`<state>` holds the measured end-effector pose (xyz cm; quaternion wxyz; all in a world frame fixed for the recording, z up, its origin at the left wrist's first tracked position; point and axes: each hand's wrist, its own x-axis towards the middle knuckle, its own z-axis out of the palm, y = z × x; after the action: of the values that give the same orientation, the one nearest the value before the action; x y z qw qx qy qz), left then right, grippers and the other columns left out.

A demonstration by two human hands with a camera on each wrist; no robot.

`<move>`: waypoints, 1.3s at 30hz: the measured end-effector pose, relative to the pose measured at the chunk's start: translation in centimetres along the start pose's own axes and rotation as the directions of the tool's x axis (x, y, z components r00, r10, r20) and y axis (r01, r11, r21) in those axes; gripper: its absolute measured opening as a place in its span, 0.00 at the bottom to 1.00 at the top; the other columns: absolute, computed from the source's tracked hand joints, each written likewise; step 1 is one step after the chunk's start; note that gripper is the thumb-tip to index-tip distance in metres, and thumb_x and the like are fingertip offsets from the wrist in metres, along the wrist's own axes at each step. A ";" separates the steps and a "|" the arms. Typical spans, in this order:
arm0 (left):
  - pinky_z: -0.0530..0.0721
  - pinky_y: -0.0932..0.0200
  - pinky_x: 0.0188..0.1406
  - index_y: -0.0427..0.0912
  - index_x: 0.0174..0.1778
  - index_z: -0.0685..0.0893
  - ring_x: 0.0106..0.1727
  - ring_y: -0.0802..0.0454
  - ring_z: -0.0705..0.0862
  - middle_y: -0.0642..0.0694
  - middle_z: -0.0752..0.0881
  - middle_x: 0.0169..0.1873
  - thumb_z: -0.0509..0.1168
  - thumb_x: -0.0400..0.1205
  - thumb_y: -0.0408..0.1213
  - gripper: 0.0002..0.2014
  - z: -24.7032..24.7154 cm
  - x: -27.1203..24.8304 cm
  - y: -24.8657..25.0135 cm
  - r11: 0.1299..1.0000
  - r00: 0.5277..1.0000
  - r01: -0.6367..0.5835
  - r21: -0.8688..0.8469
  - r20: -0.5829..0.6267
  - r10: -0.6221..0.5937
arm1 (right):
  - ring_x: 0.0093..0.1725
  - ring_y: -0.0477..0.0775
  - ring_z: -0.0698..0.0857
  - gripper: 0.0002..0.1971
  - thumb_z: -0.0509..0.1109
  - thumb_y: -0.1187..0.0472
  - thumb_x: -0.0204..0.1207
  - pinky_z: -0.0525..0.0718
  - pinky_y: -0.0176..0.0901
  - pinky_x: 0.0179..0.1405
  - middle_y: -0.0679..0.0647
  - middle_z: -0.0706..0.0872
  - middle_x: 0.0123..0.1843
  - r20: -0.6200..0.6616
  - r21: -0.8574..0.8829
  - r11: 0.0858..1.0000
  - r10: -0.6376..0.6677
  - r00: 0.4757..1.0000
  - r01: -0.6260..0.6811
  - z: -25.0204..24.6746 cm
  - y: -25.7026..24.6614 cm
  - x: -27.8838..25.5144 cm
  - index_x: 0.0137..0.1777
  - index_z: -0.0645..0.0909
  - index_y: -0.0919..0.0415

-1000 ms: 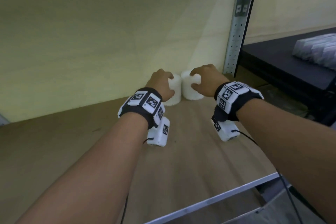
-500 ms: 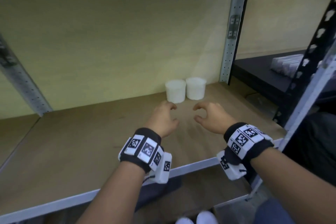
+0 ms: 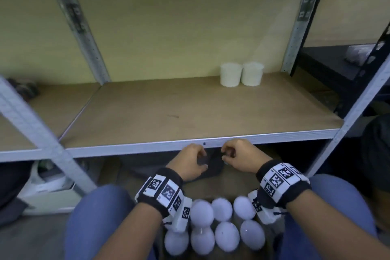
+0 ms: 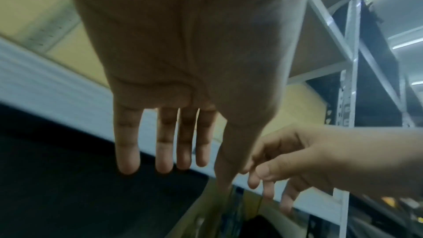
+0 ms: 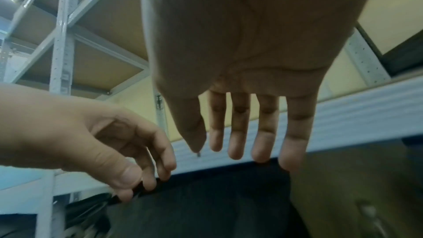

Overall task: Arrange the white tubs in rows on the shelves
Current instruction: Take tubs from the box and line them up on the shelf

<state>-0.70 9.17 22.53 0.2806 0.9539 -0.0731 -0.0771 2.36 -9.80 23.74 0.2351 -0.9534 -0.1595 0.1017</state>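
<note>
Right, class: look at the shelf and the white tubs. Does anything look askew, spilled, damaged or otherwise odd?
Nothing stands out. Two white tubs stand upright, side by side, at the back right of the shelf. More tubs wait below. The left hand and right hand hold nothing.

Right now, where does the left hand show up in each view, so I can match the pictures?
Head: the left hand is low and centre, empty, just below the shelf's front rail.
Left wrist: it fills the top and middle, fingers hanging down across the rail.
Right wrist: it enters from the left edge, fingers loosely curled.
Shared landmark: the pale front rail, crossing behind the hands in all three views.
</note>
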 end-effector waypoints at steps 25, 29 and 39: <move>0.67 0.42 0.76 0.54 0.82 0.52 0.82 0.38 0.54 0.43 0.52 0.82 0.78 0.65 0.41 0.53 18.7 -3.0 -15.8 0.824 0.807 0.471 0.316 0.223 -0.547 | 0.76 0.67 0.66 0.54 0.78 0.42 0.61 0.73 0.60 0.71 0.56 0.57 0.81 0.508 -0.275 0.959 0.209 0.835 -0.072 25.5 4.0 2.7 0.83 0.49 0.46; 0.71 0.44 0.71 0.56 0.79 0.56 0.77 0.39 0.61 0.42 0.58 0.78 0.74 0.68 0.39 0.46 18.3 -2.6 -16.0 0.809 0.792 0.497 0.314 0.216 -0.571 | 0.74 0.68 0.67 0.53 0.80 0.46 0.63 0.77 0.61 0.65 0.55 0.59 0.79 0.491 -0.294 0.952 0.230 0.841 -0.089 27.1 3.4 3.0 0.82 0.50 0.45; 0.73 0.40 0.73 0.56 0.78 0.59 0.78 0.33 0.59 0.43 0.51 0.80 0.79 0.66 0.38 0.47 17.7 -2.4 -15.0 0.782 0.732 0.582 0.224 0.275 -0.623 | 0.75 0.69 0.64 0.49 0.80 0.52 0.63 0.77 0.61 0.65 0.55 0.59 0.78 0.471 -0.266 0.955 0.250 0.846 -0.134 26.4 3.2 2.8 0.80 0.56 0.46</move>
<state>-4.95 12.83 -0.14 0.1645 0.9136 0.1892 -0.3200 -1.36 -0.52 -1.11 0.0660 -0.9259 -0.1284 0.3492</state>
